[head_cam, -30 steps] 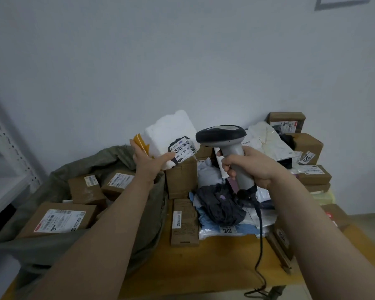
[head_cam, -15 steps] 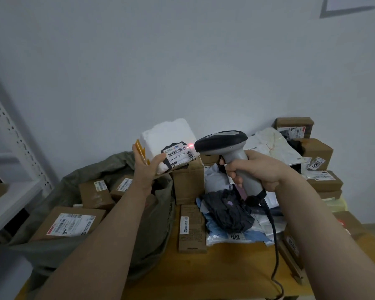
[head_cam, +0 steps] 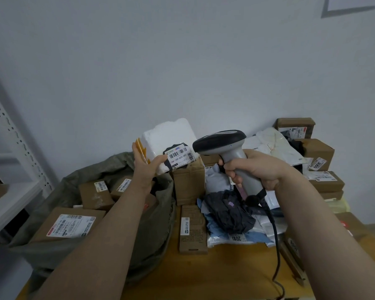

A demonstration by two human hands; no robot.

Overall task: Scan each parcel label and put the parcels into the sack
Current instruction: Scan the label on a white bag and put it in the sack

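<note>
Scanner (head_cam: 227,152) in our right hand (head_cam: 254,167), we are clenching its grey handle, and its dark head is pointing left at the label (head_cam: 179,155) on the foam parcel (head_cam: 168,137). Head and label are sitting just beside each other, not touching. The scanner's black cable (head_cam: 274,239) is hanging down toward the near edge of the surface (head_cam: 214,276).

We are grasping the white foam parcel in our left hand (head_cam: 146,167), thumb across its front near the label, fingers wrapped behind on a strip of yellow tape. We are holding it up above the far rim of the sack (head_cam: 152,230), with the barcode label turned to the scanner.

The olive sack is lying open at the surface's left edge and is already holding several brown boxes (head_cam: 70,224), labels up. Between the sack and the middle of the surface a cardboard box (head_cam: 188,182) is standing upright, and a flat brown parcel (head_cam: 192,230) is lying in front of it. Right of these we are seeing a loose heap of soft bags (head_cam: 230,213), dark, blue and white. Along the far right edge, stacked boxes (head_cam: 318,152) are leaning against the wall. A white perforated shelf (head_cam: 7,200) is standing beyond the left edge.
</note>
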